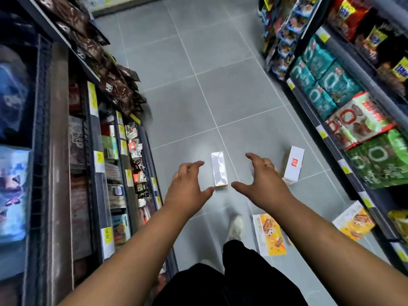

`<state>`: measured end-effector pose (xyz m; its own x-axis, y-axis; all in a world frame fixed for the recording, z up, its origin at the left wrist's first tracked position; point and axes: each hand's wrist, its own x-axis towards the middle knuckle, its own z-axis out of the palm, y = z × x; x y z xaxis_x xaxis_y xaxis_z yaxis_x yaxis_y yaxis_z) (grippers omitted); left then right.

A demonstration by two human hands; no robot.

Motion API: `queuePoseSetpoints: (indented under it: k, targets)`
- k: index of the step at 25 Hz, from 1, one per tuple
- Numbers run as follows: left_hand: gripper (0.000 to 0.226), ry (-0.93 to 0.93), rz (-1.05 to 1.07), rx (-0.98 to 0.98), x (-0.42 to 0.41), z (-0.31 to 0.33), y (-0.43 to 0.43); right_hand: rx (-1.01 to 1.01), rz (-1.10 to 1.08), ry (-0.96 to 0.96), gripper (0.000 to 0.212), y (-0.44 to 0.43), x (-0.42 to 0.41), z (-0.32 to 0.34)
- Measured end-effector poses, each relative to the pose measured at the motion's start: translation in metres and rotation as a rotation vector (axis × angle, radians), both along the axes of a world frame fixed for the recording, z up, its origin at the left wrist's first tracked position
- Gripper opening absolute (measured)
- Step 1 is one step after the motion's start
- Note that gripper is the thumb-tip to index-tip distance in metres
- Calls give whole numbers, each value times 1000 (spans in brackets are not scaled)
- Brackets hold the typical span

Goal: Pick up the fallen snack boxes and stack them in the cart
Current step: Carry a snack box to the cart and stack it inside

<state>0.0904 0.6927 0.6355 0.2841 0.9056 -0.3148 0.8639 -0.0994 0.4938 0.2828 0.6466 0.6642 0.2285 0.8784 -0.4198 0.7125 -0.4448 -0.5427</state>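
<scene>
Four snack boxes lie on the floor (198, 96): a silvery box (218, 168), a white box (293, 165) right of it, a near yellow box (268, 234) and a right yellow box (353, 219). The silvery box lies flat, long axis running near to far, orange end toward me, between my left hand (187, 184) and right hand (262, 177). My fingers (251, 156) are spread and curved, holding nothing.

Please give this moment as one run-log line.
phase: reaching; left hand: open; right hand: open; target: white rectangular cardboard box on grey tiled floor, untouched
</scene>
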Motion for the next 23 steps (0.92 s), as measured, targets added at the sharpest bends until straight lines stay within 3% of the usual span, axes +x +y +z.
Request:
queuePoseSetpoints:
  k: [4, 10, 16, 23]
  targets:
    - [75, 23, 82, -89, 10, -49, 37, -50, 212, -130, 89, 50, 17, -36]
    - [83, 24, 141, -134, 32, -141, 87, -74, 320, -261, 88, 125, 28, -137]
    - [93, 65, 180, -148, 48, -299, 131, -117, 477, -384, 88, 179, 37, -319]
    - [100, 117, 215, -215, 86, -525, 151, -126, 637, -463, 88, 225, 60, -551]
